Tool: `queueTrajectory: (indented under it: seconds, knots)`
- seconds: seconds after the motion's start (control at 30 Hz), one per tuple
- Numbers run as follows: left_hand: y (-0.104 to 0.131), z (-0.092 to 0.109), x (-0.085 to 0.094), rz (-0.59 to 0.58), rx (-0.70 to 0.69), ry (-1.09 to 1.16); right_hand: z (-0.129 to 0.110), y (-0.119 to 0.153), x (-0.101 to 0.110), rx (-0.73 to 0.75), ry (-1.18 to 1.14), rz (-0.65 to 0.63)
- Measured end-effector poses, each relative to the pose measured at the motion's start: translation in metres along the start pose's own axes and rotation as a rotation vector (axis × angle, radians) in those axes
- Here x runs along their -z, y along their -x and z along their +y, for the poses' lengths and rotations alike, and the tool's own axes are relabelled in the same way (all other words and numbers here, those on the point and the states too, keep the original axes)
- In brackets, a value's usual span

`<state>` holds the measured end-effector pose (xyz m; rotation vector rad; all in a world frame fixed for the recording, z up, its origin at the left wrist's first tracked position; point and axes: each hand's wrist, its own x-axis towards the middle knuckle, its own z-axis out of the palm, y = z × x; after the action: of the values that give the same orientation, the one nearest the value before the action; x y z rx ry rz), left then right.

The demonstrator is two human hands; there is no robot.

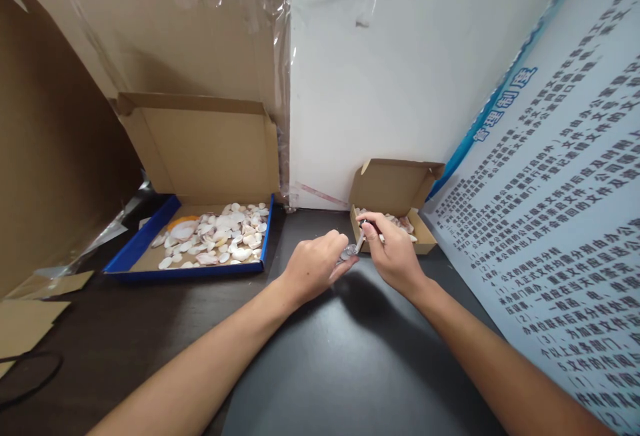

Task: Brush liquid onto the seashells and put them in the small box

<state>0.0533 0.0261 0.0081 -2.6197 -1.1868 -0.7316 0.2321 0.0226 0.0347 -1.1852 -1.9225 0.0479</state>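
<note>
Close together above the dark table, both my hands are at work. My left hand (316,264) is closed around a small clear container (348,252), partly covered by the fingers. Between thumb and fingers, my right hand (393,249) pinches a thin pale stick with a black top (360,241). The stick's lower end meets the container's opening; whether it is inside, I cannot tell. Just behind my right hand stands a small open cardboard box (426,235) with shells in it. To the left, many white and pinkish shells (225,229) lie in a blue-edged box (187,277).
A black mat (310,369) covers the table's middle. Cardboard scraps (30,323) and a black cable (50,376) lie at the left edge. Cardboard (190,29) and a white panel (400,69) stand behind; a printed board (565,223) leans at the right.
</note>
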Motion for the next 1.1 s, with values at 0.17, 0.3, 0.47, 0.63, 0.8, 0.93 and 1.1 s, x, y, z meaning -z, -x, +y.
queueTrajectory:
  seconds: [0.17,0.3,0.47,0.63,0.8,0.93,1.1]
  knots:
    - [-0.0007,-0.0018,0.0022,0.010,0.006,0.026,-0.0057,-0.0004,-0.0006,-0.078,-0.060,-0.009]
    - [-0.0008,-0.0011,0.0031,0.049,-0.001,0.019,-0.0091,-0.0006,0.0011,-0.077,-0.058,0.029]
    - [-0.0002,0.0004,0.0025,0.107,-0.022,0.010,-0.0107,0.0014,0.0020,0.005,-0.059,0.103]
    - [-0.0003,-0.0011,0.0020,0.115,-0.013,0.032,-0.0082,0.0036,0.0018,0.055,-0.058,0.096]
    - [-0.0002,-0.0040,0.0020,0.105,0.031,0.081,-0.0046,0.0037,0.0035,0.086,-0.112,0.011]
    - [0.0009,-0.0063,0.0013,0.097,0.072,0.119,-0.0034,0.0036,0.0049,0.114,-0.147,-0.062]
    - [0.0014,-0.0077,0.0010,0.110,0.097,0.160,-0.0039,0.0040,0.0081,0.144,-0.137,-0.118]
